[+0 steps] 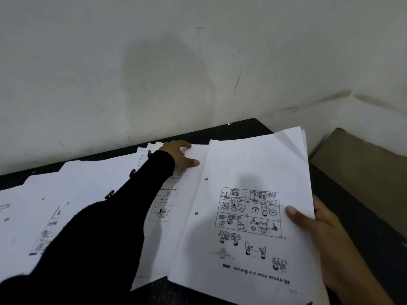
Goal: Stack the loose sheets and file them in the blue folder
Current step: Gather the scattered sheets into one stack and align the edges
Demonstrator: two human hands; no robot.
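Note:
A stack of punched white sheets (248, 172), its top page printed with cartoon panels, is held up at the right by my right hand (317, 230), thumb on top of the right edge and fingers beneath. My left hand (179, 156), in a black sleeve, reaches across to the far side and rests with spread fingers on a sheet (193, 183) lying in the middle. Two metal binder rings (109, 194) stand between the filed pages (72, 194) on the left and the middle sheet. The blue folder itself is hidden under the paper.
Everything lies on a dark table (361, 216) pushed against a white wall (176, 73). A brown cardboard surface (363, 157) sits beyond the table's right edge. More loose sheet corners (152, 146) poke out behind my left hand.

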